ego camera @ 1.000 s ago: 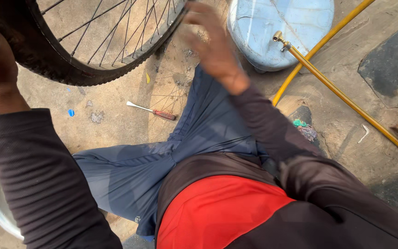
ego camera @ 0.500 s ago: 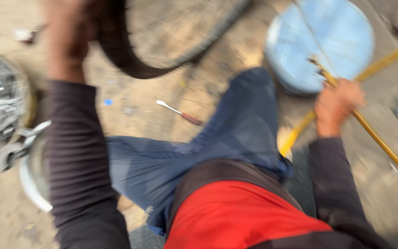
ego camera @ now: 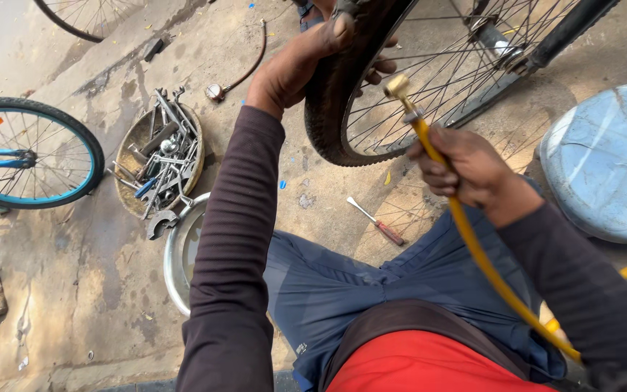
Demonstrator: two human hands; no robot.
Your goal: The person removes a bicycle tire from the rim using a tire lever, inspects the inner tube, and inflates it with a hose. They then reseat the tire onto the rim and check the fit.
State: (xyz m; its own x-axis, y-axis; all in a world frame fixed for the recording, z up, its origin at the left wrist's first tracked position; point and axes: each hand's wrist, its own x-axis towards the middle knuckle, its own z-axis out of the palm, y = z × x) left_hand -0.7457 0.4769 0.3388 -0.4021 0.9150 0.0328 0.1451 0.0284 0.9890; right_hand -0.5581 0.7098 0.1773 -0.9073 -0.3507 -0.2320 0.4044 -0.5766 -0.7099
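My left hand (ego camera: 306,62) grips the black tyre of a spoked bicycle wheel (ego camera: 342,116) that stands upright in front of me. My right hand (ego camera: 466,167) is closed around a yellow air hose (ego camera: 488,272) just below its brass nozzle (ego camera: 398,88). The nozzle points up at the wheel's rim and spokes, close to them; whether it touches them I cannot tell. The hose runs down past my right arm and off to the right.
A screwdriver with a red handle (ego camera: 377,222) lies on the concrete by my knee. A round tray of spanners and tools (ego camera: 157,160) sits left, a metal basin (ego camera: 175,254) beside it. A blue bicycle wheel (ego camera: 30,156) stands far left. A pale blue round lid (ego camera: 607,163) lies right.
My right hand has picked up the yellow hose and brought its nozzle up to the wheel. My left hand keeps hold of the tyre. The camera view has swung left.
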